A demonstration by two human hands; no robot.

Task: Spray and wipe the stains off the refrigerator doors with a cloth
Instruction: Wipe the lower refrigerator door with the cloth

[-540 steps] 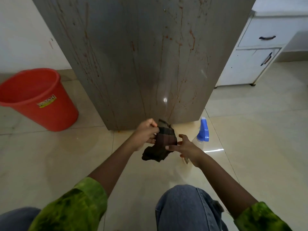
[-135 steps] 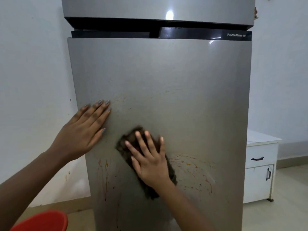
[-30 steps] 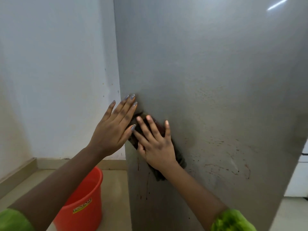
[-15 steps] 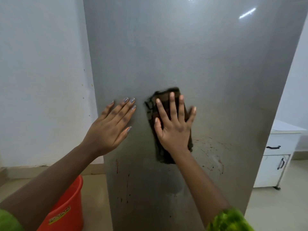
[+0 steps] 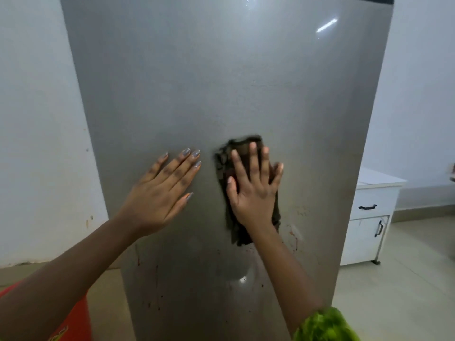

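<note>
The grey refrigerator door fills the middle of the head view. My right hand presses a dark brown cloth flat against the door, fingers spread over it. My left hand lies flat on the door just left of the cloth, holding nothing. Reddish stains show to the lower right of the cloth, and small drips run down the door's lower part. The spray bottle is not in view.
A red bucket stands on the floor at the lower left beside the white wall. A white cabinet with black handles stands to the right of the refrigerator on the tiled floor.
My right hand has slid the cloth from the door's left edge up and to the right, toward the middle. My left hand stays flat on the door.
</note>
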